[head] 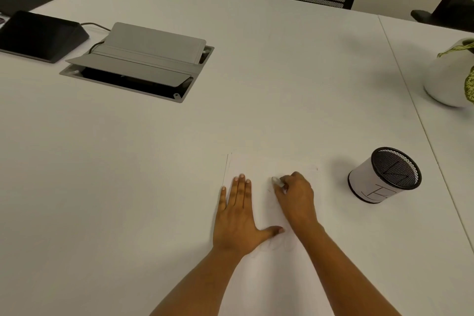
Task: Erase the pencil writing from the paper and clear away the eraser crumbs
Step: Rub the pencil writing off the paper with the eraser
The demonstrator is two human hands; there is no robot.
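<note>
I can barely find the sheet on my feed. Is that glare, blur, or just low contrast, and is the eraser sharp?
Head view: mostly low contrast, the white paper against the white table under dim, warm light; no glare. The eraser in the right hand is smeared by blur; the left hand is sharper. Wide-angle distortion bends the table seam.

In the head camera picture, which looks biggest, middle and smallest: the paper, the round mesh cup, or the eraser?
Largest to smallest as they look:
1. paper, though its pale edges are hard to trace against the table
2. mesh cup
3. eraser, just a small tip showing from the right hand
</note>
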